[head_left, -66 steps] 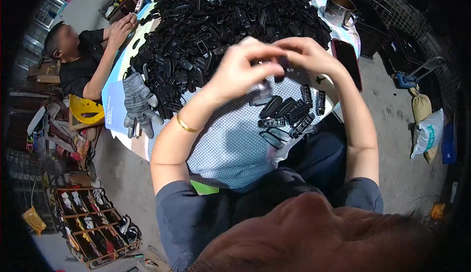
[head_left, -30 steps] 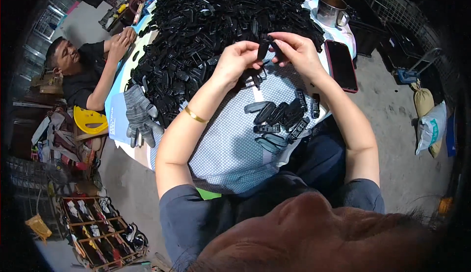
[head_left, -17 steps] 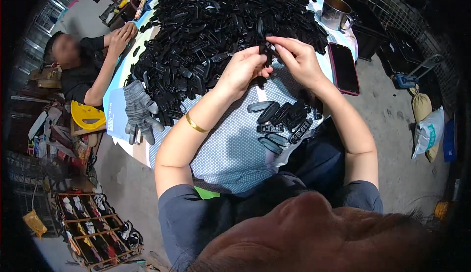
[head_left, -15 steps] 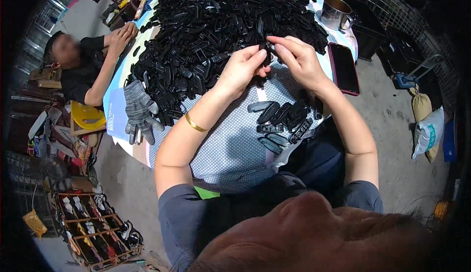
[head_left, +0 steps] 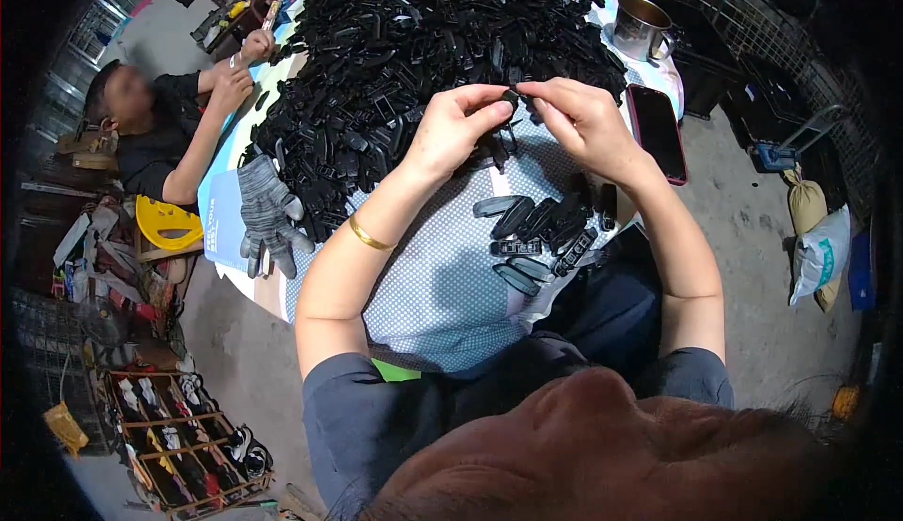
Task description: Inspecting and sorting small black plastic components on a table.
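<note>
Over the near edge of a big heap of black plastic pieces (head_left: 414, 41), both my hands meet at the fingertips. My left hand (head_left: 447, 134) is closed in a thumb-and-finger pinch on a small black plastic piece (head_left: 512, 98). Thumb and forefinger of my right hand (head_left: 591, 124) pinch at the same piece from the other side. Its exact kind is too small to make out, and the fingers partly cover it. Closer to me, a smaller group of black oval and frame-shaped pieces (head_left: 538, 225) lies on the patterned cloth (head_left: 423, 286).
A grey knitted glove (head_left: 267, 209) lies on a blue sheet (head_left: 218, 239) at the left. To the right are a dark-screened phone (head_left: 660, 134) and a metal mug (head_left: 643, 28). Across the left edge, a co-worker's hands (head_left: 237, 79) rest near the table. A yellow stool (head_left: 169, 224) stands below.
My left hand has shifted slightly left and its curled lower fingers show less. My right hand has moved slightly down and right. The co-worker's hands, together before, are now a little apart.
</note>
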Demonstrator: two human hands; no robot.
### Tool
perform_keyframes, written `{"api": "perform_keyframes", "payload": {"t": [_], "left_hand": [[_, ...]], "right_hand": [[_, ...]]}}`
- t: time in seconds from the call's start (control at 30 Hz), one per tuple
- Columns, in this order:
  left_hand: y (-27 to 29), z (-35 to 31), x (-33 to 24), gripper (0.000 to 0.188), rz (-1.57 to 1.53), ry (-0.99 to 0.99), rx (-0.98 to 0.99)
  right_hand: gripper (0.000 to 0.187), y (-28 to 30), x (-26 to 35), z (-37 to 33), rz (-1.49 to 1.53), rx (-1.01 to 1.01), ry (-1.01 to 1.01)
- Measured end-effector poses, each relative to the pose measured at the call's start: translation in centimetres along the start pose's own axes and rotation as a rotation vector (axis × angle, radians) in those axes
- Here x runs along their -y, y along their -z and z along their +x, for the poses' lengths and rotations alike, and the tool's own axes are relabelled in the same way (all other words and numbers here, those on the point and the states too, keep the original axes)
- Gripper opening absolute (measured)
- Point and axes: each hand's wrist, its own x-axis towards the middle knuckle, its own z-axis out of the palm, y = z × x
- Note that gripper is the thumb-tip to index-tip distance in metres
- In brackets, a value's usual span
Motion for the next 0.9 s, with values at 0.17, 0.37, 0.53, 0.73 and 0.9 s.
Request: {"api": "perform_keyframes", "payload": {"t": [0.17,0.37,0.53,0.73,0.9], "left_hand": [[0.9,0.0,-0.1,0.028,0.013,-0.027,0.087],[0.6,-0.1,-0.3,0.026,-0.073,-0.038,0.070],[-0.1,-0.2,0.5,0.025,-0.211,0.011,0.022],[-0.8,0.0,1.1,0.027,-0.441,0.043,-0.026],[-0.5,0.1,0.2,0.031,-0.490,-0.033,0.008]], "right_hand": [[0.020,-0.3,0.1,0.0,0.067,0.061,-0.022],[0.022,-0.4,0.1,-0.1,0.090,0.029,0.003],[0.022,-0.6,0.5,0.0,0.067,0.046,-0.028],[0.026,-1.6,0.6,-0.1,-0.042,-0.049,-0.007],[0.031,-1.9,0.5,-0.2,0.147,-0.064,-0.156]]}}
